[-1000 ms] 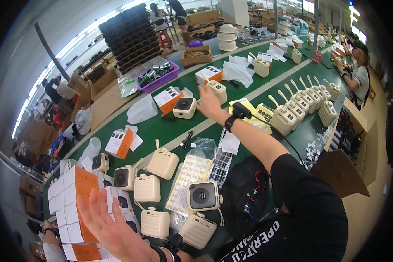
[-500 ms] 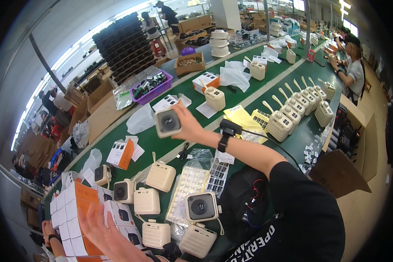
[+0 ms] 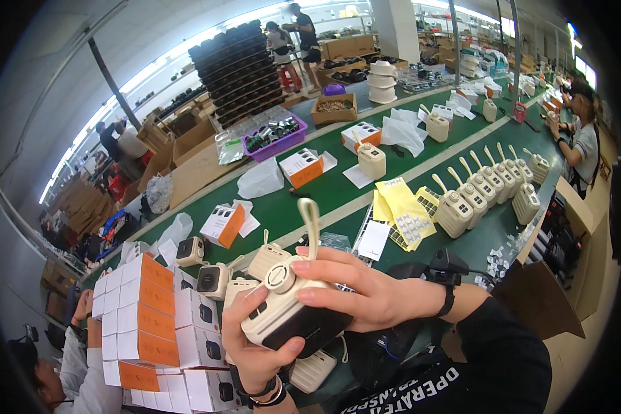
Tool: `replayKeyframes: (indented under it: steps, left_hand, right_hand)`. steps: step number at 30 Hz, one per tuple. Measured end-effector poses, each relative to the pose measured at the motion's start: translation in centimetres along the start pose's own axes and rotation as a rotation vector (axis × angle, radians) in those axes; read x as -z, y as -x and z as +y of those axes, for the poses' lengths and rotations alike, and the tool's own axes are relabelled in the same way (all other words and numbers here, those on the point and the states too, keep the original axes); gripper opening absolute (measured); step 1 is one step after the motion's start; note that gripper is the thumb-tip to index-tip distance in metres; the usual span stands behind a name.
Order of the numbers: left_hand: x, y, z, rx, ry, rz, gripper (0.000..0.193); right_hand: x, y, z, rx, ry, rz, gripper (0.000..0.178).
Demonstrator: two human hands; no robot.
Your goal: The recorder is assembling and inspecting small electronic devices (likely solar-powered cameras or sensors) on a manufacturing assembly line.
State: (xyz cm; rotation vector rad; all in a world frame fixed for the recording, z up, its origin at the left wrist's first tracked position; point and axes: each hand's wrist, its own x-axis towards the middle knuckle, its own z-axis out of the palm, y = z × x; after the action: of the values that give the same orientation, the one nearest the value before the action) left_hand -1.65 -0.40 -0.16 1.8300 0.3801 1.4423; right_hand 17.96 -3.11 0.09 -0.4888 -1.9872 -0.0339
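Note:
A cream portable speaker (image 3: 303, 332) with a dark front face, a round top knob and a strap standing up is held close to me, tilted. My left hand (image 3: 255, 339) wraps its left side, thumb on the front. My right hand (image 3: 362, 295) closes over its top right, fingers beside the knob and strap. Just behind and below lie more cream speakers, one ribbed speaker (image 3: 313, 372) partly hidden by my hands. Another speaker (image 3: 215, 281) with a dark grille stands to the left of them.
Stacked white and orange boxes (image 3: 141, 324) stand at left, beside a co-worker's hands (image 3: 83, 307). Along the green belt (image 3: 338, 155) are opened boxes, plastic bags and a purple basket (image 3: 276, 141). Yellow sticker sheets (image 3: 403, 214) and a row of strapped speakers (image 3: 455, 212) lie right.
My right hand has brought the speaker from above the belt back toward me. My left hand, spread and without a thing in it before, now grips it too. The view has shifted.

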Motion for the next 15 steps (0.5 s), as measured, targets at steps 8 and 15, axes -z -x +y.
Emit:
replayKeyframes:
  steps: [8, 15]
  left_hand:
    - [-1.8, -0.8, 0.8, 0.318, 0.218, 0.186, 0.058]
    - [-1.1, -1.0, -0.3, 0.471, 0.297, 0.236, 0.054]
  right_hand:
    - [0.9, -0.9, -1.5, -0.248, -0.084, 0.019, 0.079]
    - [0.3, -1.2, -1.7, -0.405, -0.230, 0.036, 0.105]
